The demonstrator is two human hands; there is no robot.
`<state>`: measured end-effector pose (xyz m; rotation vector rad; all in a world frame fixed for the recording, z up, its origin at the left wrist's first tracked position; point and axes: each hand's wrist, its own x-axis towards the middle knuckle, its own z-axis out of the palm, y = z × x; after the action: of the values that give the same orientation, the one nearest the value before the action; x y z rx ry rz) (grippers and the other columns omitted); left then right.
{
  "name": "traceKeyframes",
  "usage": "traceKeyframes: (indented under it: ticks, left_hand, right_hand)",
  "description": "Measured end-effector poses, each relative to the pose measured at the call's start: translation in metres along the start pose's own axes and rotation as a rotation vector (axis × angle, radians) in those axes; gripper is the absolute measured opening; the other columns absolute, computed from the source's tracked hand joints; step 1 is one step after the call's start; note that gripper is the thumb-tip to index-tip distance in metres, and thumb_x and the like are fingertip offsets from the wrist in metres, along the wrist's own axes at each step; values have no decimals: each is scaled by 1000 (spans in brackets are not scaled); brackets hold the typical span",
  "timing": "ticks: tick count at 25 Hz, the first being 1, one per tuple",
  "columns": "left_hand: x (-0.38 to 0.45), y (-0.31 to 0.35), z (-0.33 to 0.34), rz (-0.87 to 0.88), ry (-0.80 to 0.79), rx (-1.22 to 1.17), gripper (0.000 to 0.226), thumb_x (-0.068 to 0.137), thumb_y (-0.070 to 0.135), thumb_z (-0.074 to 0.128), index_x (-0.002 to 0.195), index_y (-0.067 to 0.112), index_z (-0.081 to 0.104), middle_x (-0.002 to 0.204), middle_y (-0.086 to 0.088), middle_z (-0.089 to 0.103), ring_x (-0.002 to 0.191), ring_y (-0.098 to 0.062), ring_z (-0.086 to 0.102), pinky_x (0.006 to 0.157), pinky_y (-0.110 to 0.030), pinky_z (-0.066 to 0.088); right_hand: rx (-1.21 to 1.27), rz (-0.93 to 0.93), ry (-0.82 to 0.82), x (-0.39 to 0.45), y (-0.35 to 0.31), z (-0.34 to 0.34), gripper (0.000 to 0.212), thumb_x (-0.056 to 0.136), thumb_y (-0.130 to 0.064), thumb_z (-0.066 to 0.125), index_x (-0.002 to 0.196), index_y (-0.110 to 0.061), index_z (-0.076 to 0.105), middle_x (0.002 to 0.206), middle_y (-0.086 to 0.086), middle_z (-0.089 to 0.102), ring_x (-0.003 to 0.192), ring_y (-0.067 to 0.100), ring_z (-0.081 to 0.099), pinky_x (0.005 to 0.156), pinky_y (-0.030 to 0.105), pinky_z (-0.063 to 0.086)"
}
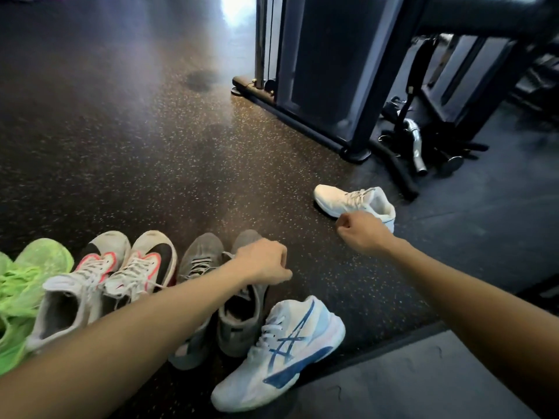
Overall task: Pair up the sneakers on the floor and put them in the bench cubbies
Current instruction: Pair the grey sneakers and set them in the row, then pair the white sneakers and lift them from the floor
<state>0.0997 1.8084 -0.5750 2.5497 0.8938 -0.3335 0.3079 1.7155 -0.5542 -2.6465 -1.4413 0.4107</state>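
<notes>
**One Stray Shoe Left to Match**

Nearest to the person, the white-and-blue sneaker [282, 352] lies at the end of the row on the speckled floor [136, 131], toe pointing back toward them and set askew from the rest. Its likely partner, the white sneaker [352, 201], sits well apart, out near the foot of the cable machine [317, 71].

The right hand [361, 229] reaches out just in front of that far shoe, fingers curled together into a loose fist; I cannot tell whether it touches the collar or has hold of anything. The left hand [266, 261] hovers over the grey pair [217, 297], fingers also drawn in and, as far as I can see, gripping nothing.

Beyond the grey ones stand the white, black and red pair [106, 282] and the neon green pair [24, 285], all side by side. No bench cubbies show from here.

The risk, to my eye, is a weak pinch at the heel collar: the shoe could swing and drop. The left forearm also crosses low over the row, so a careless pull back might knock the lined-up pairs out of order.
</notes>
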Motion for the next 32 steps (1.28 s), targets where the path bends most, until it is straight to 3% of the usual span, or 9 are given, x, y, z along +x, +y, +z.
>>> traceKeyframes:
  ticks: [4,9,12,16,20,23,27,32]
  left_hand:
    - [25,38,11,27,-108,11,26,85,45,62,100,25,68,104,2,69,97,-20,64,81,-33,55]
    - [56,76,31,-40,-197,43,44,89,51,58,117,18,65,108,-1,67,94,-20,65,82,-37,57]
    - [61,82,47,-118,-266,40,55,90,58,53,119,12,63,102,-1,63,90,-20,63,75,-31,53]
    - [63,94,63,-287,-430,60,71,90,69,42,126,10,60,121,-5,60,109,-26,59,90,-38,45]
    - [56,98,81,-376,-464,68,73,87,70,46,130,12,57,131,-6,57,120,-28,53,97,-40,40]
    - [54,99,89,-432,-431,4,70,82,68,55,125,13,59,126,-5,60,115,-28,56,90,-37,40]
    - [48,108,88,-456,-462,-54,68,79,64,64,124,13,58,122,-4,61,111,-25,58,84,-34,45]
    - [33,122,80,-397,-417,-74,61,79,56,68,121,14,60,119,-5,62,109,-26,60,85,-35,46]
  right_hand:
    - [-121,65,101,22,47,-26,36,90,-32,48,121,-19,60,123,13,62,115,34,53,97,41,39]
    - [-168,97,126,56,104,-30,42,89,-31,51,129,-18,54,130,9,58,124,35,42,99,44,35]
    - [-188,111,119,74,126,-23,45,89,-34,50,131,-18,52,133,7,56,126,36,38,100,46,34]
    - [-214,85,38,95,155,-8,50,86,-35,54,133,-19,48,138,6,52,128,35,36,101,45,34]
    - [-244,64,-119,106,176,7,59,86,-25,57,141,-22,38,146,4,42,130,34,32,102,46,33]
    - [-299,13,-155,111,186,25,50,88,-13,55,134,-24,39,144,6,42,125,32,35,99,48,36]
    - [-195,18,-124,112,192,37,48,87,-5,58,125,-25,36,134,12,49,115,34,45,89,49,47]
    - [-342,-26,-63,96,186,44,39,88,-13,62,122,-20,45,130,7,44,109,30,47,75,37,46]
